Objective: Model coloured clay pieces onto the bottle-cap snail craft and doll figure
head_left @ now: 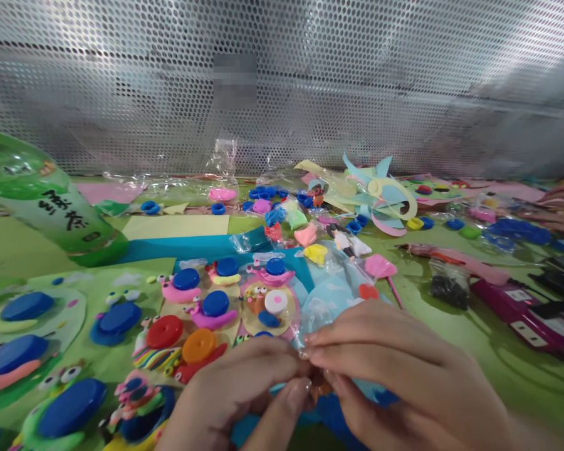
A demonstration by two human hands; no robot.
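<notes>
My left hand (244, 391) and my right hand (399, 363) meet at the lower middle, fingertips pinched together. Between them is a small clear plastic bag (310, 326), its crumpled top sticking up past the fingers. A brownish-orange lump (322, 385) shows below the fingertips, mostly hidden; whether it is inside the bag I cannot tell. Just beyond lie clay snails with bottle-cap shells, among them a pink one with a blue cap (187, 279), one with a red cap (164, 331) and one with an orange cap (198, 346). A red clay heart (369, 291) lies past my right hand.
A green tea bottle (51, 200) leans at the left. Bagged clay pieces (305, 235), a paper-strip flower (380, 191) and loose blue caps (266, 191) lie farther back. On the right are a magenta power strip (526, 313) and another person's hand (561, 210). Perforated metal panel (282, 125) stands behind.
</notes>
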